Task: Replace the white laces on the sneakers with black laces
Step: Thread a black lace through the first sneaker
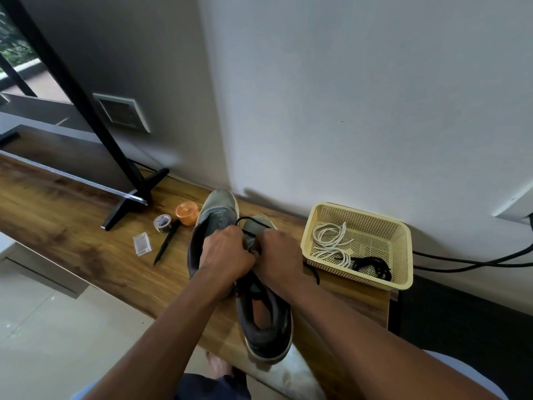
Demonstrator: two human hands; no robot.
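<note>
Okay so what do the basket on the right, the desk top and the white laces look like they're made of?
Basket: looks like cream moulded plastic, with a perforated grid in its walls and floor and a smooth, slightly glossy rim. Desk top: wood or wood-look laminate, brown streaked grain with a low sheen; which one cannot be told. White laces: seemingly woven cord, round and matte, lying in loose coils inside the basket.

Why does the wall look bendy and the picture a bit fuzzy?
In the head view, the wide-angle lens bends straight lines near the edges, like the black stand; the hands look soft and slightly blurred; the sneaker casts a soft shadow on the wall.
</note>
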